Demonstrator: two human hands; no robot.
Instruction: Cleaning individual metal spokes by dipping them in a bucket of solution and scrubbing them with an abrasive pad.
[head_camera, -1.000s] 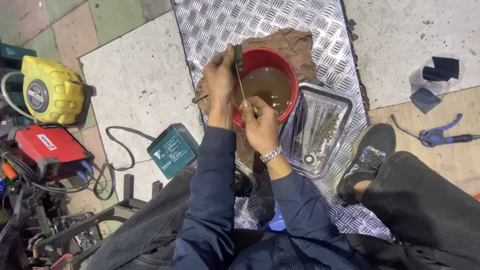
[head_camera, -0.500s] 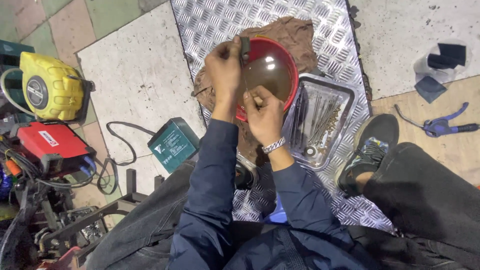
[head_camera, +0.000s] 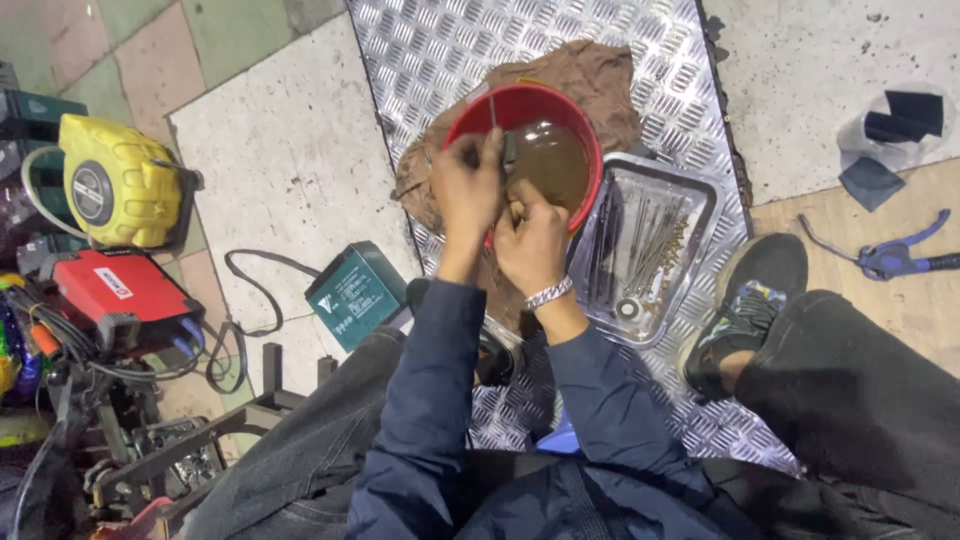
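A red bowl (head_camera: 478, 108) of murky brown liquid sits on a brown rag (head_camera: 590, 75) on a diamond-pattern metal plate (head_camera: 440, 45). My left hand (head_camera: 467, 190) is closed on a thin dark tool (head_camera: 509, 150) that dips over the bowl's near rim. Just right of it, my right hand (head_camera: 533, 240), with a metal bracelet at the wrist, pinches a small part whose shape I cannot make out. Both hands hover over the bowl's near edge.
A clear plastic tray (head_camera: 690, 190) with rods and small metal parts lies right of the bowl. A green battery box (head_camera: 355, 295), a yellow reel (head_camera: 115, 185) and a red device (head_camera: 110, 290) stand at left. My black shoe (head_camera: 750, 300) rests by the tray; a blue-handled tool (head_camera: 900, 258) lies far right.
Both hands have shifted slightly toward the bowl's near rim. The thin tool in my left hand has swung from upright over the liquid to a shorter, lower position.
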